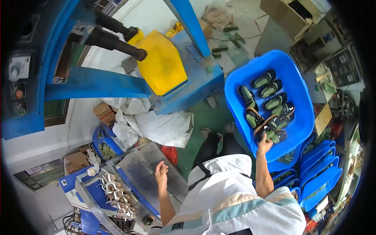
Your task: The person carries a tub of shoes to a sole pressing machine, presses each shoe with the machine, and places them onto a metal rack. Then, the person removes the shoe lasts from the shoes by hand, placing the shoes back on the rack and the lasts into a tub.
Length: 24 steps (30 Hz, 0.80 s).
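My right hand [265, 145] reaches into the near end of a large blue plastic tub [239, 113], its fingers closed on a dark sandal [279, 136] with a green insert inside. Several more dark sandals [276, 101] of the same kind lie in loose rows in the tub. To the left, my left hand [161, 172] hangs in the air with its fingers apart, holding nothing. Below it is a grey metal surface [156, 167] along a conveyor. White sandals [115, 192] sit in a cluster on the blue belt, farther left.
A blue machine frame [98, 84] with a yellow block [162, 64] stands ahead on the left. White sacks [162, 127] lie beneath it on the green floor. Stacked blue bins [321, 172] fill the right side. Green pieces [220, 49] lie scattered on the floor ahead.
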Tool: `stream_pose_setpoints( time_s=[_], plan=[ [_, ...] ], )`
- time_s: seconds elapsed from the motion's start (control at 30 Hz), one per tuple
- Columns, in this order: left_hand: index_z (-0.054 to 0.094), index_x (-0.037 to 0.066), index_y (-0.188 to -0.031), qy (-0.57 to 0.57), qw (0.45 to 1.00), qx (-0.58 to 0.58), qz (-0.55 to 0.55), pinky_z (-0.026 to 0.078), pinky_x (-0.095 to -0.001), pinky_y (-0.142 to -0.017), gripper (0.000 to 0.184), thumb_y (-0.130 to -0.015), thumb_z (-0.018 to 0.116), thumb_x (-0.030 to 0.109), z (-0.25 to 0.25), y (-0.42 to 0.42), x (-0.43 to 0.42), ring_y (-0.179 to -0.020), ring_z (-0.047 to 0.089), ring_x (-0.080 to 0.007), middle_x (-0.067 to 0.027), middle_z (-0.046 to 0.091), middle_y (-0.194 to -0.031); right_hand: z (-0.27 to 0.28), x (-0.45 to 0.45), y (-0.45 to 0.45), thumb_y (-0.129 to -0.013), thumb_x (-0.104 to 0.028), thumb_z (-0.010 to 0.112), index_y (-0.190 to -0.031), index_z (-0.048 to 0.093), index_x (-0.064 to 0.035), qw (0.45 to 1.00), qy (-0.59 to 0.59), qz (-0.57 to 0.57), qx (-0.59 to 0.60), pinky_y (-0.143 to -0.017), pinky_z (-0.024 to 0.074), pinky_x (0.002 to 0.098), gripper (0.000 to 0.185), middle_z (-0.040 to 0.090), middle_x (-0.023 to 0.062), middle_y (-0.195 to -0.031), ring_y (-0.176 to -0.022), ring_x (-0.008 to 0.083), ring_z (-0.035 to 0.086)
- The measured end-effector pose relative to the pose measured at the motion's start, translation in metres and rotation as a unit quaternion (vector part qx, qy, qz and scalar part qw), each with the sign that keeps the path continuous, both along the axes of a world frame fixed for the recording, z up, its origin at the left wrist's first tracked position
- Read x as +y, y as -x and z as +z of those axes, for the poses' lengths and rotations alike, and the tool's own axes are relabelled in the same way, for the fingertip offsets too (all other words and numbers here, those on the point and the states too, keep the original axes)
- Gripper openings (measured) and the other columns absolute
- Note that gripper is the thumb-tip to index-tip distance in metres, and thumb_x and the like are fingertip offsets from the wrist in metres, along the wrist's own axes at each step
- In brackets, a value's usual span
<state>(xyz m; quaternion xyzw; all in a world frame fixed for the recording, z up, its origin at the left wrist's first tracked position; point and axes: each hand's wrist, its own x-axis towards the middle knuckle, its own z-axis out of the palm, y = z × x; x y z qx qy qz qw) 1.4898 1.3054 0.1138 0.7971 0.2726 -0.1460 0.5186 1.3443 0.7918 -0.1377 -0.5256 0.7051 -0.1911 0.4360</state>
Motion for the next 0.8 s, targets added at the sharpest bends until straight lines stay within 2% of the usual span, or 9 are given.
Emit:
stream_pose_setpoints(
  time_s=[0.1,0.13,0.23,0.33,0.4,0.43,0.57,0.67,0.8],
  plan=[
    [0.057,0.002,-0.125,0.023,0.999,0.001,-0.023,0.050,-0.0271,-0.079,0.034,-0.096,0.060,0.020,-0.021,-0.011,0.002,-0.091,0.062,-0.0118,-0.0058,0.064,-0.112,0.108,0.000,-0.016,-0.089,-0.028,0.071,-0.101,0.046,-0.0036,0.989,-0.019,0.006,-0.144,-0.049,0.0428,0.0252,0.036,0.057,0.0052,-0.084,-0.064,0.0100,0.052],
    [0.057,0.003,-0.125,0.034,0.999,-0.002,-0.023,0.050,-0.0271,-0.078,0.035,-0.096,0.060,0.021,-0.030,-0.011,0.006,-0.090,0.062,-0.0120,-0.0057,0.064,-0.112,0.129,-0.002,-0.011,-0.089,-0.025,0.071,-0.100,0.047,-0.0045,0.991,-0.027,0.056,-0.122,-0.050,0.0421,0.0252,0.033,0.057,0.0031,-0.082,-0.065,0.0101,0.052],
    [0.057,0.005,-0.126,0.054,0.998,0.008,-0.016,0.050,-0.0269,-0.077,0.035,-0.096,0.060,0.024,-0.055,-0.001,0.012,-0.090,0.063,-0.0123,-0.0050,0.064,-0.112,0.240,0.003,-0.034,-0.088,-0.021,0.071,-0.100,0.049,-0.0060,0.956,0.028,0.237,-0.168,-0.061,0.0451,0.0234,0.029,0.059,0.0033,-0.090,-0.074,0.0097,0.055],
    [0.058,0.006,-0.126,0.070,0.996,0.035,0.037,0.049,-0.0261,-0.076,0.035,-0.096,0.060,0.025,-0.068,0.005,0.019,-0.090,0.063,-0.0124,-0.0044,0.064,-0.111,0.347,0.034,-0.119,-0.084,-0.009,0.069,-0.129,0.047,-0.0041,0.906,-0.119,0.235,-0.332,-0.088,0.0469,0.0281,0.051,0.055,0.0076,-0.121,-0.109,0.0158,0.054],
    [0.059,0.007,-0.124,0.097,0.993,0.030,0.057,0.049,-0.0250,-0.074,0.035,-0.096,0.060,0.028,-0.079,0.013,0.023,-0.088,0.063,-0.0117,-0.0032,0.064,-0.110,0.331,0.045,-0.172,-0.083,-0.013,0.072,-0.142,0.038,-0.0051,0.872,-0.095,0.360,-0.318,-0.090,0.0486,0.0307,0.069,0.055,0.0091,-0.124,-0.113,0.0205,0.055],
    [0.060,0.007,-0.123,0.099,0.994,0.030,0.040,0.049,-0.0252,-0.073,0.036,-0.095,0.061,0.029,-0.088,0.013,0.028,-0.087,0.063,-0.0117,-0.0032,0.064,-0.110,0.344,0.064,-0.205,-0.084,-0.015,0.073,-0.142,0.039,-0.0039,0.866,-0.177,0.347,-0.312,-0.089,0.0485,0.0288,0.068,0.055,0.0092,-0.125,-0.106,0.0194,0.058],
    [0.062,0.008,-0.121,0.102,0.993,0.019,0.059,0.050,-0.0262,-0.070,0.038,-0.093,0.064,0.034,-0.103,0.027,0.057,-0.085,0.063,-0.0118,-0.0036,0.064,-0.107,0.324,0.125,-0.326,-0.085,-0.016,0.074,-0.133,0.048,0.0052,0.808,-0.061,0.476,-0.342,-0.090,0.0473,0.0276,0.059,0.062,0.0086,-0.117,-0.103,0.0143,0.059],
    [0.061,0.008,-0.122,0.122,0.983,0.009,0.136,0.050,-0.0261,-0.070,0.038,-0.094,0.063,0.034,-0.104,0.040,0.069,-0.085,0.063,-0.0124,-0.0041,0.064,-0.107,0.315,0.170,-0.406,-0.080,-0.030,0.076,-0.127,0.057,-0.0017,0.792,0.174,0.503,-0.300,-0.085,0.0490,0.0341,0.058,0.068,0.0206,-0.106,-0.099,0.0232,0.066],
    [0.060,0.010,-0.123,0.124,0.971,0.027,0.204,0.050,-0.0268,-0.070,0.037,-0.094,0.062,0.033,-0.120,0.079,0.088,-0.084,0.063,-0.0131,-0.0031,0.065,-0.105,0.297,0.202,-0.488,-0.079,-0.032,0.075,-0.126,0.057,-0.0045,0.769,0.348,0.491,-0.214,-0.086,0.0493,0.0447,0.057,0.067,0.0213,-0.103,-0.094,0.0383,0.065]
  ],
)
